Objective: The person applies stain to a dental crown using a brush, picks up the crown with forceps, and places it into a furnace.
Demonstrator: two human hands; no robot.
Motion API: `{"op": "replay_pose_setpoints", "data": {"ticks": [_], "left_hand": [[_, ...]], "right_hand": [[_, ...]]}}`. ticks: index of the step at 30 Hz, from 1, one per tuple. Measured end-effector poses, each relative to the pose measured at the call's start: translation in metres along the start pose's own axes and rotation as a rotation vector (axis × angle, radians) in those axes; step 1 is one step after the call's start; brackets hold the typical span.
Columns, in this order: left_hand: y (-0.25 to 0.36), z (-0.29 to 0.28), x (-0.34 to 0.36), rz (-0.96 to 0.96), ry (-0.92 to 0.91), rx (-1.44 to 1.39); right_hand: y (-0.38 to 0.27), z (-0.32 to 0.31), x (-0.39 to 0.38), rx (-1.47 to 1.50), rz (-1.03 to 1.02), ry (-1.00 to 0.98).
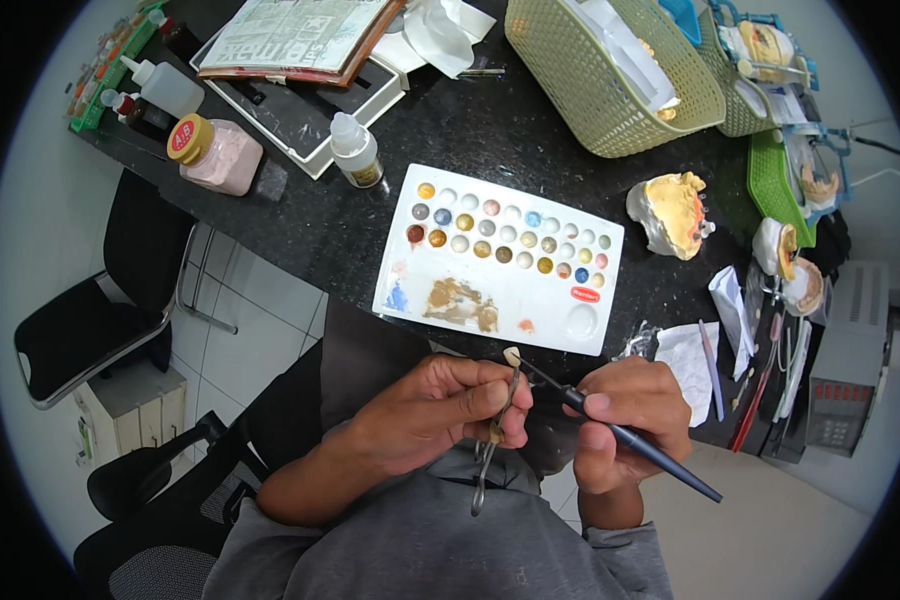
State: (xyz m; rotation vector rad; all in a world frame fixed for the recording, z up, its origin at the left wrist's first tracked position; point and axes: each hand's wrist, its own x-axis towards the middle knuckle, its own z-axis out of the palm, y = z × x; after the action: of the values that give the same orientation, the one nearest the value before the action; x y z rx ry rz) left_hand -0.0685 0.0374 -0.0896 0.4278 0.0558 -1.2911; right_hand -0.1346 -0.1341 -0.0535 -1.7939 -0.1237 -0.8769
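Note:
My left hand [435, 405] is closed around slim metal forceps [486, 468], whose looped handle hangs below the fingers. At the forceps' upper tip sits a small cream-white tooth crown [512, 356]. Pinched in my right hand [632, 415] is a brush [665, 462] with a dark blue tapered handle. Its thin tip points up and left, right beside the crown; whether they touch I cannot tell. Just beyond both hands lies a white mixing palette [545, 330] with rows of coloured paste wells and smears of brown, blue and pink.
On the black table [450, 130] stand a dropper bottle [356, 152], a pink powder jar [220, 157] and a green basket [590, 105]. A plaster dental model [665, 215] is right of the palette. Crumpled tissue [688, 362] and several tools lie nearby. A black chair [120, 285] stands left.

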Motion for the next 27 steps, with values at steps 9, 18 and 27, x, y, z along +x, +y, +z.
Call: {"op": "replay_pose_setpoints", "data": {"ticks": [9, 18, 27], "left_hand": [[0.0000, 0.0003, -0.0003, -0.002, -0.004, -0.012], [-0.0004, -0.0031, 0.0012, -0.002, -0.099, -0.088], [-0.0003, -0.0025, 0.0007, -0.014, -0.092, -0.123]], "right_hand": [[0.0016, -0.0003, 0.0005, -0.007, -0.023, -0.013], [0.0004, 0.0004, 0.0013, -0.013, -0.009, 0.013], [0.0013, -0.0015, -0.0006, 0.024, 0.003, 0.021]]}}
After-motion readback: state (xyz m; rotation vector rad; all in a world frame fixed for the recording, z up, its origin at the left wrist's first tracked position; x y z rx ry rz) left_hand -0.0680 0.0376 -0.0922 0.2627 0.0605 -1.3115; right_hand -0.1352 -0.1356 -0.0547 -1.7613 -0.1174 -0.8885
